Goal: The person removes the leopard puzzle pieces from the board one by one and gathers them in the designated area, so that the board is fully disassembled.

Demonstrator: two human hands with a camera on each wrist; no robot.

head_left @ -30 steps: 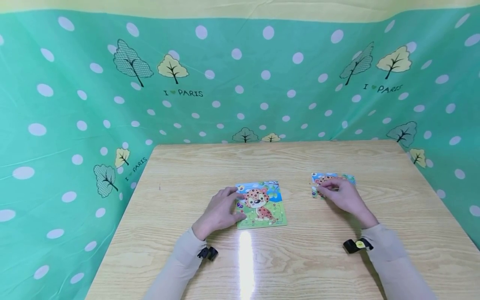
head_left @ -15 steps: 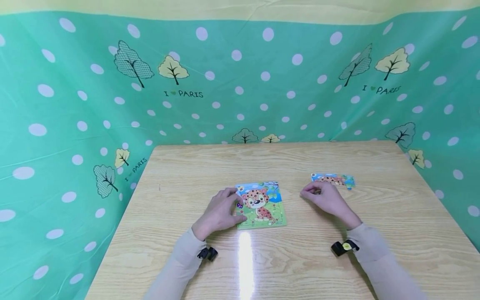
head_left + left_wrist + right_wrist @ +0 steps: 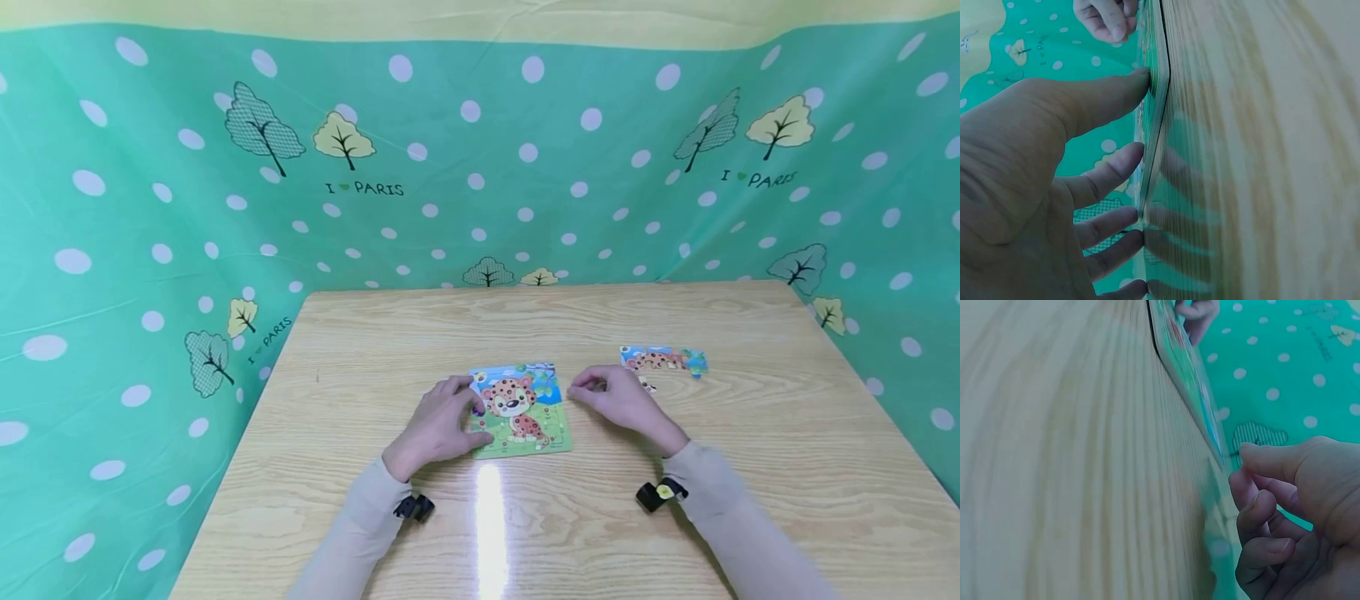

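Observation:
A square leopard picture puzzle board point(image 3: 525, 417) lies flat on the table in the head view. My left hand point(image 3: 442, 417) rests on its left side, thumb and fingers spread over the edge. In the left wrist view, the thumb point(image 3: 1110, 94) touches the board's green edge and the fingers extend beside it. My right hand point(image 3: 618, 400) is at the board's right edge, thumb and index tips close together. Nothing shows between them in the right wrist view, where the other fingers point(image 3: 1266, 550) are bent. Behind this hand lies a strip of joined puzzle pieces point(image 3: 663, 360), with a white-and-black piece point(image 3: 647, 384) below it, partly hidden.
The wooden table point(image 3: 375, 350) reaches back to a green dotted curtain point(image 3: 480, 167). A small black camera point(image 3: 414, 507) is strapped to the left wrist, another camera point(image 3: 651, 497) to the right. A bright light reflection runs below the board.
My right hand has moved left from the group of puzzle pieces to the board's right edge, uncovering the strip and the piece below it. The left hand and board have stayed put.

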